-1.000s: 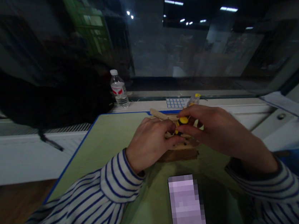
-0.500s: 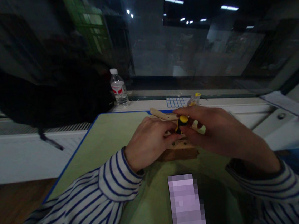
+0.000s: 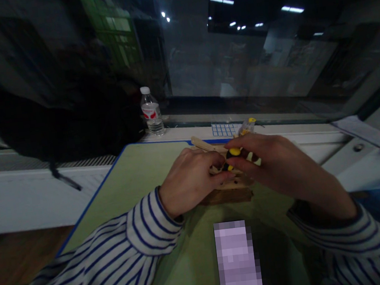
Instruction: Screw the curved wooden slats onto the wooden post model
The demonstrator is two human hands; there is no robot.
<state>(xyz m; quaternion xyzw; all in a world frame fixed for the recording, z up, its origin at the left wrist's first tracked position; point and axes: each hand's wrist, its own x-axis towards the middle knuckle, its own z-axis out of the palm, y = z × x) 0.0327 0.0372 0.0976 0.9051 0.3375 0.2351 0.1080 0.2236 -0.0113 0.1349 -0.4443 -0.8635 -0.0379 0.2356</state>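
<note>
A short screwdriver [image 3: 234,152] with a yellow and black handle is tilted over a wooden piece with holes [image 3: 231,185]. My right hand [image 3: 274,160] grips the top of the handle between thumb and fingers. On the other side, my left hand [image 3: 194,176] is closed, its thumb and index finger pinched around the handle's lower end. The screwdriver's tip and whatever it meets are hidden by my fingers. Under the holed piece lies a darker wooden block [image 3: 228,196]. A pale wooden strip [image 3: 202,144] sticks out behind my hands.
The green table [image 3: 135,171] has a blue edge. On the sill behind stand a water bottle [image 3: 151,112] and a clear bag with a yellow top [image 3: 246,127], near a blue grid sheet [image 3: 223,129]. A dark bag [image 3: 81,123] lies left. Nearest me is a pixelated rectangle [image 3: 238,260].
My right hand and the screwdriver's top have shifted slightly right, and the handle leans a little more. My left hand has hardly moved.
</note>
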